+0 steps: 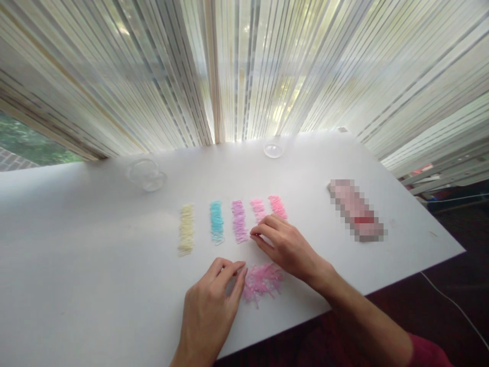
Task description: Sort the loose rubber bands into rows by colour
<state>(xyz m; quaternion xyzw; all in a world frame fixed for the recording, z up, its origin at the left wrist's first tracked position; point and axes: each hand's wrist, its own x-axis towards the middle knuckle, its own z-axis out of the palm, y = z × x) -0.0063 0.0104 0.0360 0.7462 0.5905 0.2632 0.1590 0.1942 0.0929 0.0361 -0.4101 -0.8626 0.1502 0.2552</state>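
Columns of small thin pieces lie on the white table: yellow [186,229], blue [216,221], purple [239,221], light pink [257,208] and brighter pink [277,206]. A loose pink-purple pile [263,282] lies nearer me. My left hand [214,295] is at the pile's left edge, thumb and forefinger close together; anything between them is too small to make out. My right hand [286,244] is above the pile, beside the lower end of the purple column, its fingertips pinched on something I cannot make out. It partly covers the light pink column.
On the white table [95,255], clear round containers [147,175] stand at the back left. A clear round lid or dish [273,150] lies at the back middle. A blurred pink packet [356,210] is on the right. Striped curtains [237,71] hang behind the table.
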